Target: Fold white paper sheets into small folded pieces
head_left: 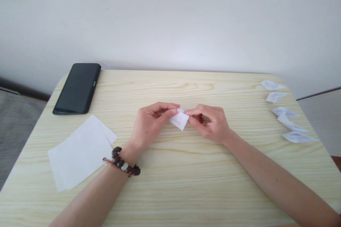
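Between my two hands is a small folded piece of white paper, held a little above the middle of the table. My left hand pinches its left corner, thumb on top. On the other side, my right hand grips the right corner between thumb and index finger, its other fingers curled in. A crease line shows on the paper's face. Part of the paper is hidden under the fingertips. A beaded bracelet circles my left wrist.
Flat white paper sheets lie at the left, by my left forearm. Behind them a black phone rests near the table's far left corner. Several folded white paper boats line the right edge. A pale wall rises behind the wood-grain table.
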{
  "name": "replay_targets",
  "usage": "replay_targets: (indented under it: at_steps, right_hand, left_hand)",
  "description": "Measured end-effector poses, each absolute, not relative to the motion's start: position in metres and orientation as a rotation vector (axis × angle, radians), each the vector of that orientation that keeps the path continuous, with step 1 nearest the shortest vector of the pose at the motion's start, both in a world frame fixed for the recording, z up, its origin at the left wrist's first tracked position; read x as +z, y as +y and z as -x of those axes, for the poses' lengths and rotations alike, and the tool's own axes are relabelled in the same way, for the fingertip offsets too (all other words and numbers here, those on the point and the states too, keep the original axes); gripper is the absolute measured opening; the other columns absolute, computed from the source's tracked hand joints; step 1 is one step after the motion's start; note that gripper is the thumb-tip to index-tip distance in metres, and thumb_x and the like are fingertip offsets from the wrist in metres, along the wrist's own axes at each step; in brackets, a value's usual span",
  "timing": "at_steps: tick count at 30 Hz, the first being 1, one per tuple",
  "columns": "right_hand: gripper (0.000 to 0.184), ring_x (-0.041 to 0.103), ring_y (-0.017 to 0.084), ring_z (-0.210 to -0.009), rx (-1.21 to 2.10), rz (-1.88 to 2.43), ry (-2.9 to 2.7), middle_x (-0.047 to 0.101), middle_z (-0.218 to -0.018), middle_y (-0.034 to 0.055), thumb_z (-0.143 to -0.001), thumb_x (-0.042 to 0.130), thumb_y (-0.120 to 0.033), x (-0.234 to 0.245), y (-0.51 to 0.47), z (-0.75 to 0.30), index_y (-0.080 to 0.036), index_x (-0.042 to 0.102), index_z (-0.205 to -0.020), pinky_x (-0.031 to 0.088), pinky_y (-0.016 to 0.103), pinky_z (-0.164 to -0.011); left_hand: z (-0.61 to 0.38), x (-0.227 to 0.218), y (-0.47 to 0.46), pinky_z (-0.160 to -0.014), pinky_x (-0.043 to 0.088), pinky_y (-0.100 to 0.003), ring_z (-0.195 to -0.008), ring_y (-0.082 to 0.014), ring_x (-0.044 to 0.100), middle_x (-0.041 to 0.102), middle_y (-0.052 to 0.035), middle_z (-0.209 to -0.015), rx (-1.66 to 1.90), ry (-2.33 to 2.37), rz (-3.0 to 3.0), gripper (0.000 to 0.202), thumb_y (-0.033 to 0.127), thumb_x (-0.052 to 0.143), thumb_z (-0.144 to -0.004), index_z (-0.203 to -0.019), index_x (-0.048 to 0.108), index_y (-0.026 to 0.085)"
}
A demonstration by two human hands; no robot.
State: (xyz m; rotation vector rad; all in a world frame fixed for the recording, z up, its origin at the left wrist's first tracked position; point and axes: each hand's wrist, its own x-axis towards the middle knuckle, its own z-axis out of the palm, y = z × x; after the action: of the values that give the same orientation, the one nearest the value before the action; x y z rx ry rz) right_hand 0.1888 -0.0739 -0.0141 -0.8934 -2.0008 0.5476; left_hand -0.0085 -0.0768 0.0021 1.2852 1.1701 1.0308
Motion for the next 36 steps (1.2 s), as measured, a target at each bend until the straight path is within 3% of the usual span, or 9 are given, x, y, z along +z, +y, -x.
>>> replay_targets:
  at_steps: [9,19,30,36]
  right_hand:
    - [0.007,0.071,0.013,-0.058,0.977,0.998,-1.789,0.074,-0.080,0.0020,-0.085,0.062,-0.021,-0.0115,-0.0759,-0.1887,-0.019,0.066,-0.090,0.057,0.018,-0.049]
    - [0.010,0.072,0.015,-0.057,1.140,1.031,-1.559,0.076,-0.078,0.0015,-0.080,0.070,-0.026,-0.0116,-0.0737,-0.1855,-0.020,0.072,-0.088,0.063,0.023,-0.052]
    - [0.009,0.072,0.013,-0.072,0.805,1.070,-1.755,0.076,-0.083,-0.0008,-0.081,0.066,-0.017,-0.0112,-0.0726,-0.1846,-0.022,0.071,-0.087,0.061,0.022,-0.065]
    - [0.011,0.070,0.014,-0.077,0.997,1.005,-1.729,0.074,-0.087,0.0028,-0.086,0.061,-0.022,-0.0125,-0.0730,-0.1883,-0.020,0.068,-0.094,0.059,0.025,-0.070]
  left_hand:
    - [0.0089,0.0016,-0.0754,-0.078,0.054,-0.025,-0.086,-0.0174,0.069,0.075,-0.0046,-0.096,1.055,1.172,-1.287,0.017,0.032,0.070,-0.080,-0.088,0.073,0.017]
    - [0.0074,0.0000,-0.0769,-0.086,0.053,-0.030,-0.093,-0.0195,0.068,0.074,-0.0057,-0.100,1.117,1.208,-1.352,0.016,0.032,0.069,-0.080,-0.086,0.072,0.018]
    - [0.0063,0.0027,-0.0770,-0.083,0.054,-0.025,-0.092,-0.0168,0.068,0.075,-0.0029,-0.099,1.149,1.182,-1.338,0.009,0.027,0.069,-0.080,-0.083,0.071,0.019]
    - [0.0061,0.0025,-0.0785,-0.084,0.055,-0.026,-0.093,-0.0173,0.069,0.074,-0.0038,-0.100,1.144,1.183,-1.368,0.010,0.027,0.069,-0.080,-0.085,0.071,0.018]
